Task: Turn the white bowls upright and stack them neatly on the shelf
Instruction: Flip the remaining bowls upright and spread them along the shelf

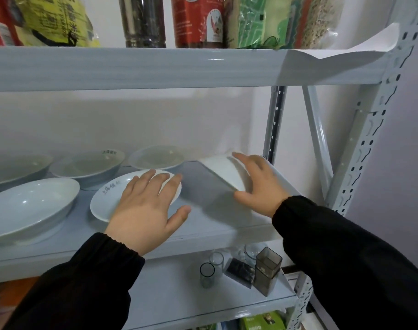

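**Flat left palm on one bowl, right hand clasping a tilted bowl: middle shelf**

The left hand (pixel 146 208) lies open, fingers straight and together, over the near lettered bowl (pixel 105 201). It grasps nothing, and the flat palm probably steadies that bowl as the base for a stack. The right hand (pixel 260 184) grips the tilted bowl (pixel 222 171), fingers over its far upper edge and thumb under its near lower edge. An edge-to-edge clasp like this suits rotating a bowl, so the righting step appears to be in hand.

Left to right along the shelf (pixel 203 225):
- The far-left bowl (pixel 10 166) and, nearer, the near-left bowl (pixel 29 206) sit upright, hollows up.
- The far lettered bowl (pixel 84 166) is upright, just behind the near-left bowl.
- The near lettered bowl is upright under the left palm.
- The far middle bowl (pixel 156 157) is upright against the back wall.
- The tilted bowl stands steeply on edge at the right, near the rear post (pixel 274 122). Whether its lower edge touches the shelf cannot be told.

None of the bowls is nested yet, so stacking seems to remain. Glazed rims are likely slippery, which favours a firm hold on both edges.
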Motion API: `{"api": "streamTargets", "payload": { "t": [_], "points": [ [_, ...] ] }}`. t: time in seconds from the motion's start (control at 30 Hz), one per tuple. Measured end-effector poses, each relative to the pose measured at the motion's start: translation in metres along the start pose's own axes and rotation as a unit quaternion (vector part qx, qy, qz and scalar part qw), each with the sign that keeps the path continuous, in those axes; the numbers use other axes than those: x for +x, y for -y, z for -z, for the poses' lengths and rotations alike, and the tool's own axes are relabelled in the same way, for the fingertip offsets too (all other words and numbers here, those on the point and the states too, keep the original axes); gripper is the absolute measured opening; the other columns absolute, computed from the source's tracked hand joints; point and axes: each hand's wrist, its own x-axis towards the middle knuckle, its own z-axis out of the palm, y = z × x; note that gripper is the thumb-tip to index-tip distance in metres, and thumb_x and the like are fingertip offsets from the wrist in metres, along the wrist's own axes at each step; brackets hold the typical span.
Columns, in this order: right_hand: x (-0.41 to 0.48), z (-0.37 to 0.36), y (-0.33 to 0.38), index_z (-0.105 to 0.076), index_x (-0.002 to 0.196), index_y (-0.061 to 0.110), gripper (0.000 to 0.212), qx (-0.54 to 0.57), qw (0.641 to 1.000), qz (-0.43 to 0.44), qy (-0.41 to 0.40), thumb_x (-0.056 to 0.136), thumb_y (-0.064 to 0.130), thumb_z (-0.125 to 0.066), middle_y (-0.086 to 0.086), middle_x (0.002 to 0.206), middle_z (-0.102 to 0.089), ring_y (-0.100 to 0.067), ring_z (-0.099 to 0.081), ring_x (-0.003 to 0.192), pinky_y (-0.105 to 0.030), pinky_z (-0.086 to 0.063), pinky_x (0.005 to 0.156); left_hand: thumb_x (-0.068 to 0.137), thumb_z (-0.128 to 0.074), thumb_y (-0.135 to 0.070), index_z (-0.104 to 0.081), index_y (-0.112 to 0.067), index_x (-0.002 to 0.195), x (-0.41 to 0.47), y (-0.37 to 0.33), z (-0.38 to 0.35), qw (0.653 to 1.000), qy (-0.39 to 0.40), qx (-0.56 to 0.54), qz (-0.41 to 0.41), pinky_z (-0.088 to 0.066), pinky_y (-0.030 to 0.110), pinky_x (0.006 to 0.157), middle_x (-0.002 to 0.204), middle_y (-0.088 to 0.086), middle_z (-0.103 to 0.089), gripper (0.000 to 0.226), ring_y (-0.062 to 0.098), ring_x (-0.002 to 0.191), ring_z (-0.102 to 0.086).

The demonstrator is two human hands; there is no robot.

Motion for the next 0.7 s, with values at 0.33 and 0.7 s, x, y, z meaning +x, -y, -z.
{"api": "streamTargets", "payload": {
  "t": [0.33,0.7],
  "points": [
    [0.015,-0.016,-0.003,-0.048,0.127,0.034,0.052,0.573,0.762,-0.268,-0.138,0.093,-0.002,-0.032,-0.001,0.118,-0.058,-0.031,-0.061,0.099,-0.048,-0.059,0.059,0.091,-0.042,-0.059,-0.057,-0.013,0.137,-0.01,-0.001,0.006,1.0,-0.018,0.017,0.015,-0.041,0.058,0.104,0.131,0.013,-0.061,0.066,0.04,0.129,-0.051],
    [0.022,-0.033,-0.035,-0.044,0.136,0.02,0.05,0.501,0.795,-0.327,-0.096,0.091,-0.001,-0.041,-0.012,0.127,-0.053,-0.036,-0.061,0.1,-0.04,-0.059,0.058,0.092,-0.042,-0.058,-0.056,-0.012,0.138,-0.008,-0.008,0.001,1.0,-0.018,0.015,0.012,-0.042,0.061,0.102,0.131,0.015,-0.061,0.067,0.042,0.128,-0.051]
  ]
}}
